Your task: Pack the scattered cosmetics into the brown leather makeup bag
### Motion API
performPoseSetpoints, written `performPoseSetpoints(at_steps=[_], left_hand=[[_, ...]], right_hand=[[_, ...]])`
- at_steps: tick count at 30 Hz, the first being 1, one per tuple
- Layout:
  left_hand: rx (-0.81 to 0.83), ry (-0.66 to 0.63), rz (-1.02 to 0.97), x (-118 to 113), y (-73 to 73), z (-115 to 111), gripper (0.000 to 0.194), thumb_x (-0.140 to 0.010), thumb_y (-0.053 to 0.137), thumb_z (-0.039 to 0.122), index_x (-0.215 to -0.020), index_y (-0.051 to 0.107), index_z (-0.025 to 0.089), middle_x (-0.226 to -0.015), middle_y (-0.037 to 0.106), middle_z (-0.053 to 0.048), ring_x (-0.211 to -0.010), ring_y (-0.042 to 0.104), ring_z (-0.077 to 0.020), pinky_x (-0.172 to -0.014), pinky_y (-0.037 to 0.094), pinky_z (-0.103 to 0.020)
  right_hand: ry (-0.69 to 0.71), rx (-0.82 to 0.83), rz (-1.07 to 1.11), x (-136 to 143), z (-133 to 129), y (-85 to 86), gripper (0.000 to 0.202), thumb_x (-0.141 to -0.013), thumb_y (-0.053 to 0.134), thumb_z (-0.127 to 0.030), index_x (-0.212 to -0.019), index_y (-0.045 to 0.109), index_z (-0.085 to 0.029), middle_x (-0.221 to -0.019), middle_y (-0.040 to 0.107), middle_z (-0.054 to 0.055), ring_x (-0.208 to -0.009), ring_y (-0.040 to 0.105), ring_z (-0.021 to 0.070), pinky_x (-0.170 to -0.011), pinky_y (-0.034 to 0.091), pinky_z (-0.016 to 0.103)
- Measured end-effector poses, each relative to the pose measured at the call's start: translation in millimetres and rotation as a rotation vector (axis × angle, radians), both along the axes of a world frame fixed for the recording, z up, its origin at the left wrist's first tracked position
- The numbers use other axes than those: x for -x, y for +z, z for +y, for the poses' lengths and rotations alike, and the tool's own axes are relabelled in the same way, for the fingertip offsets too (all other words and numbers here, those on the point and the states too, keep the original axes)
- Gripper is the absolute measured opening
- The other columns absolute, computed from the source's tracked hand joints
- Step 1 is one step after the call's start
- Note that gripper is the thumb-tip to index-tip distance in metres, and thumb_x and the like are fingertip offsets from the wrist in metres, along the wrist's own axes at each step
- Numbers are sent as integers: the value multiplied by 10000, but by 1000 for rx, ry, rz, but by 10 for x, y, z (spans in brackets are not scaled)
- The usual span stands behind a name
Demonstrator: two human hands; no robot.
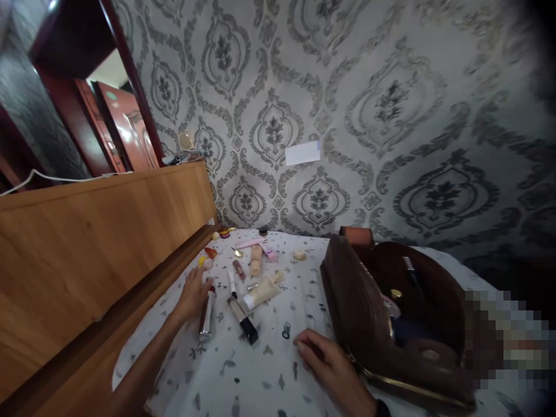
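Note:
My left hand [194,293] rests on the patterned cloth with its fingers stretched forward, the tips by a small pale pink round piece [208,263] and a yellow one. Close beside it lies a silver and dark red cosmetic tube [208,311]. My right hand [329,360], its fingers loosely curled and slightly apart, sits on the cloth left of the brown bag [354,295]; nothing shows in it. Between the hands are a black-capped bottle [242,319], a cream squeeze tube [263,291], a thin white tube [232,284] and a beige tube [256,260].
The bag gapes open, with a dark-handled item [410,267] and a gold round piece [395,294] inside. Pink tubes [249,243], a cream round lid [299,255] and a black jar [263,231] lie farther back. A wooden panel [108,231] borders the left, patterned wallpaper the back.

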State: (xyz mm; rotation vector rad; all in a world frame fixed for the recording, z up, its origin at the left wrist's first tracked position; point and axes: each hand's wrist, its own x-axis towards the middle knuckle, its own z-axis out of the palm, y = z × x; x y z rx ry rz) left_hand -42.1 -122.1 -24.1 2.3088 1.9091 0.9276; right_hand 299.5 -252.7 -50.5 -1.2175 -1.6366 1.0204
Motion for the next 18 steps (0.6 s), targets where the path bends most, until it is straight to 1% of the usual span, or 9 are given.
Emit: performPoseSetpoints(at_steps=[1,3,6,9,12,15,18], left_hand=[[36,22,-31,99,-81,-1,417,-911,431,344,-1290,469,175,-1334,501,-128,-1303,413,-279,-1095,328,-471],[104,38,-85,198,-213,-18,450,-913,418,377,-1310,458,171,-1372,485,-134,-1322,405,-270,-1109,318,-449],[152,21,-142,158,-321,-45,462,-919,402,380,-1320,455,157,-1405,466,-145,-1342,391,-254,-1124,297,-424],[153,-33,-168,17,-330,-55,437,-934,389,367,-1312,466,163,-1383,488,-141,-1329,403,-250,-1113,309,-432],[152,-83,-182,-113,-293,-60,415,-928,426,350,-1306,475,186,-1318,536,-125,-1293,438,-254,-1083,342,-448],[155,-125,-194,-183,-258,-64,415,-932,429,348,-1308,472,177,-1301,536,-130,-1286,437,-254,-1078,346,-447],[156,-149,-200,-194,-236,-58,411,-939,413,350,-1303,470,168,-1329,508,-136,-1303,413,-252,-1093,329,-443]], right_hand=[[4,5,-9,4,20,-1,321,-833,491,-488,-717,572,-200,-602,503,-7,-578,465,145,-548,369,256],[15,25,-17,21,66,5,302,-827,512,-472,-719,585,-200,-606,523,-3,-566,461,140,-525,364,249],[32,56,1,75,160,33,283,-811,536,-461,-719,594,-199,-578,523,-11,-518,444,128,-492,360,244],[2,51,8,163,295,70,258,-791,542,-431,-704,598,-194,-566,535,-12,-522,471,131,-504,383,247],[-82,1,-5,264,488,71,212,-763,533,-368,-756,628,-178,-654,600,16,-612,551,155,-555,430,261],[-216,-119,-48,340,739,10,222,-774,488,-330,-820,637,-171,-731,631,38,-692,597,180,-604,475,286],[-317,-271,-163,377,1009,-72,254,-798,448,-310,-896,635,-167,-861,652,80,-789,618,204,-673,512,327]])
